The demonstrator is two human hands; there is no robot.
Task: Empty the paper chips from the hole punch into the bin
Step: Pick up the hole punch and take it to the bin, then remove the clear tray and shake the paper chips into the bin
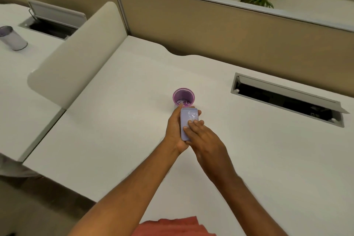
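A small lilac hole punch (188, 119) is held flat side up just above the white desk. My left hand (175, 130) wraps around it from the left and underneath. The fingertips of my right hand (203, 138) rest on its near end. Directly beyond the punch stands a small pink mesh bin (183, 95), upright, with pale paper chips lying on its bottom. The punch's far end almost reaches the bin's near rim.
An open cable hatch (287, 99) is sunk in the white desk (124, 120) at right. A beige divider (76, 53) separates a neighbouring desk at left, where a grey mesh cup (12, 38) stands. Partition wall and plants run along the back.
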